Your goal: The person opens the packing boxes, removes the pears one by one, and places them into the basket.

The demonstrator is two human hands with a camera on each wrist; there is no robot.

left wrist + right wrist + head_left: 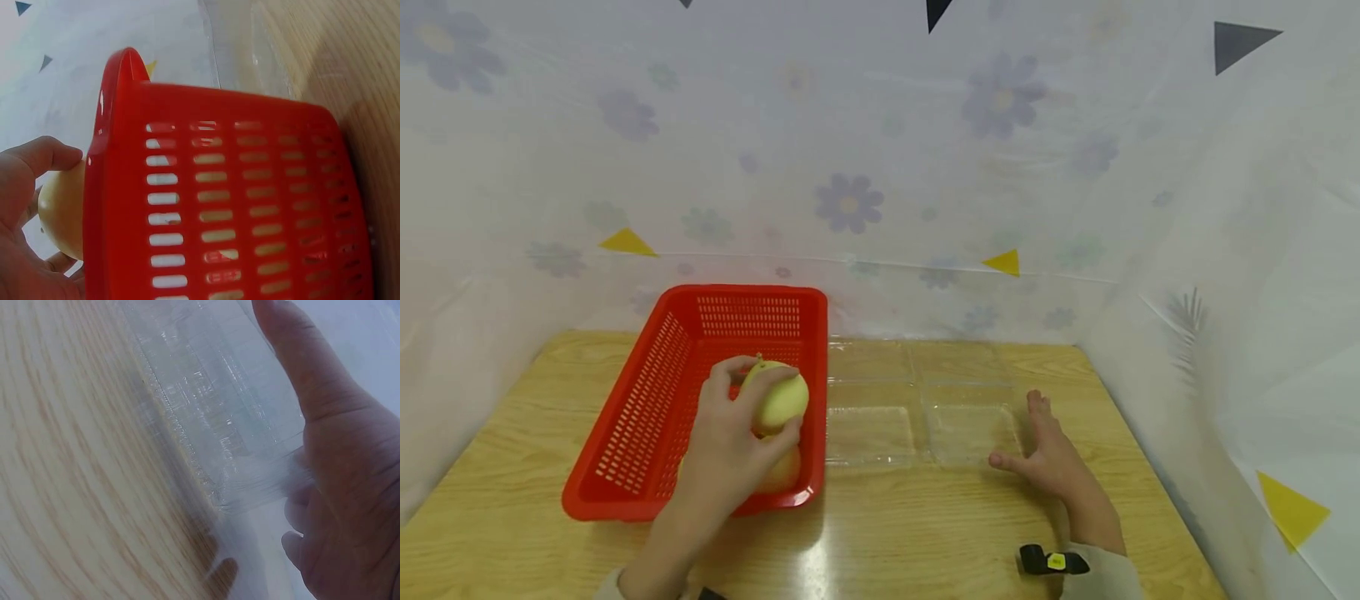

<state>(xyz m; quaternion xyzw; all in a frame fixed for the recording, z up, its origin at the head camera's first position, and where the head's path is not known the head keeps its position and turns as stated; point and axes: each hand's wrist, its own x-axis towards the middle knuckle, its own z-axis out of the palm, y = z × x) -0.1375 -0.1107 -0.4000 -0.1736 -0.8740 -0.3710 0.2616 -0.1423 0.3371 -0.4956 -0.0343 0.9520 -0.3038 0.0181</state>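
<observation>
My left hand (pixel 730 433) grips a pale yellow-green pear (pixel 781 400), with fingers and thumb curled around it. The pear, its short stem upward, is over the near right part of a red plastic basket (pixel 625 417). In the left wrist view, the basket wall (pixel 187 187) hides part of the pear (pixel 61 209). A clear plastic container (pixel 921 425) with several compartments lies right of the basket. Beside its right side is my right hand (pixel 1052 458), thumb and fingers spread. The right wrist view shows this hand (pixel 350 456) close to the clear container (pixel 212 419); whether it touches cannot be told.
More pale yellow fruit (pixel 784 473) lies in the basket under my left hand, partly hidden. Everything stands on a wood-grain table (pixel 910 533). A flower-patterned sheet (pixel 887 150) rises behind the table, and a pale sheet (pixel 1247 333) hangs along the right.
</observation>
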